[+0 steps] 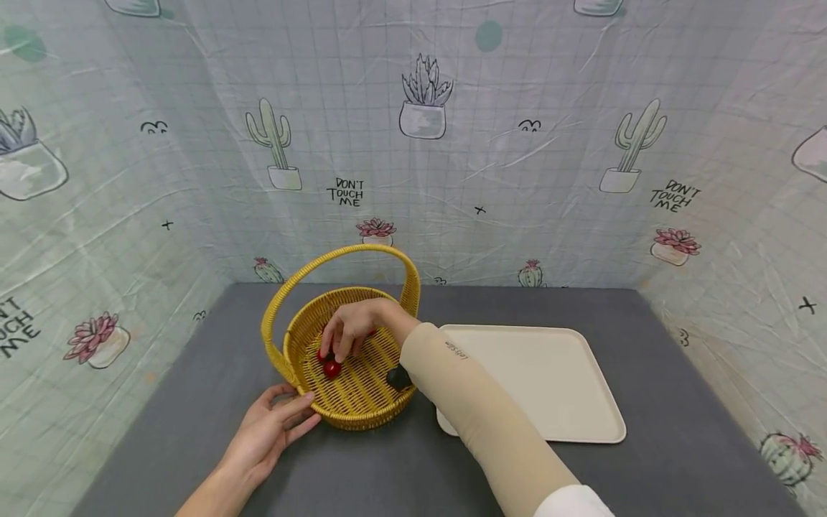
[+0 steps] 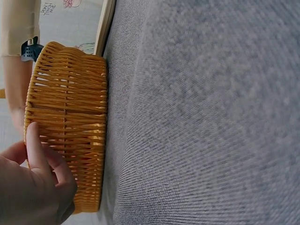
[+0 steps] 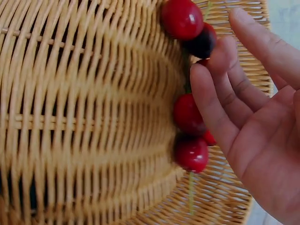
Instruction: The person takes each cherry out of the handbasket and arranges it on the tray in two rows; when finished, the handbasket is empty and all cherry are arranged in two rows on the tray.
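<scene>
A yellow wicker basket [image 1: 362, 415] with a tall arched handle stands on the grey tabletop. At its near left side, my left hand [image 1: 270, 429] grips the rim, fingers against the woven outer wall. Inside the basket is my right hand [image 1: 352, 324], reaching down at the left part of the floor. Several dark red cherries [image 3: 190, 112] with green stems lie along the wall there, one cherry [image 1: 332, 368] just below the fingers. In the right wrist view the fingers are loosely bent and spread, fingertips right at the cherries, nothing held between them.
To the right of the basket lies a cream rectangular tray [image 1: 549, 380], partly covered by the right forearm in its beige sleeve [image 1: 478, 402]. A black wrist device [image 1: 398, 378] hangs over the basket's right side. Patterned cloth [image 1: 478, 158] surrounds the table at back and sides.
</scene>
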`<state>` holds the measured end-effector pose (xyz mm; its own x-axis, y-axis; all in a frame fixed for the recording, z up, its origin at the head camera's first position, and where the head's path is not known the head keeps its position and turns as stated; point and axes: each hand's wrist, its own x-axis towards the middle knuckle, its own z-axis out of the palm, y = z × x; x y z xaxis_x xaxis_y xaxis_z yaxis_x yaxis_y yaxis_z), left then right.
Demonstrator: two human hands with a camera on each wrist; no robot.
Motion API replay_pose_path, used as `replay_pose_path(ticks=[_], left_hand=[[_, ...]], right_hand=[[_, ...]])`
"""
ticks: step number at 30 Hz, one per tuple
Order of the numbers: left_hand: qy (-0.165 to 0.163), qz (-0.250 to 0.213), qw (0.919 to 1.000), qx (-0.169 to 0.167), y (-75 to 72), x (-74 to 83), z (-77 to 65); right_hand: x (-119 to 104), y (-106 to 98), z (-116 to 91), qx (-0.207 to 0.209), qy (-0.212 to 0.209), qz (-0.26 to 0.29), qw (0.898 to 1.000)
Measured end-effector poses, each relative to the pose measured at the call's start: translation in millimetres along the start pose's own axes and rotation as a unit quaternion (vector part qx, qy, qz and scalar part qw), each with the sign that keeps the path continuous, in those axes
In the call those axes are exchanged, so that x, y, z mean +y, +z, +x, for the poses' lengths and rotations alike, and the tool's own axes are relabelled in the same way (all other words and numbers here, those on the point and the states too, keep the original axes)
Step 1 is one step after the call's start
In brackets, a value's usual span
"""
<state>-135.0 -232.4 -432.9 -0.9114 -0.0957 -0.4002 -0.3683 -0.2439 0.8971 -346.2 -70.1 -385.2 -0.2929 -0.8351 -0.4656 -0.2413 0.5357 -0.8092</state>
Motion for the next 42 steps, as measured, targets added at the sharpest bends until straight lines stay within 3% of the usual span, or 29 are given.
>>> replay_pose_path(ticks=[5,18,26,36,42], left_hand=[[-0.001,-0.002,1.0000,0.002,-0.1,0.6,0.3],[-0.004,-0.006,1.0000,0.002,-0.5,0.9,1.7],[-0.006,-0.006,1.0000,0.002,-0.3,-0.8,1.8],[-0.006,-0.008,0.9999,0.000,0.7,-0.7,2.0],[-0.005,-0.008,1.0000,0.001,0.4,-0.3,1.8]], right_hand=[[7.9,2.9,6.0,0.007,0.008,0.019,1.000],[17.0,13.1,17.4,0.016,-0.004,-0.061,0.998],[17.0,15.1,18.8,-0.002,0.017,-0.062,0.998],[13.7,5.2,7.3,-0.044,0.034,0.021,0.998],[10.9,-0.1,0.3,-0.045,0.009,0.088,0.995]])
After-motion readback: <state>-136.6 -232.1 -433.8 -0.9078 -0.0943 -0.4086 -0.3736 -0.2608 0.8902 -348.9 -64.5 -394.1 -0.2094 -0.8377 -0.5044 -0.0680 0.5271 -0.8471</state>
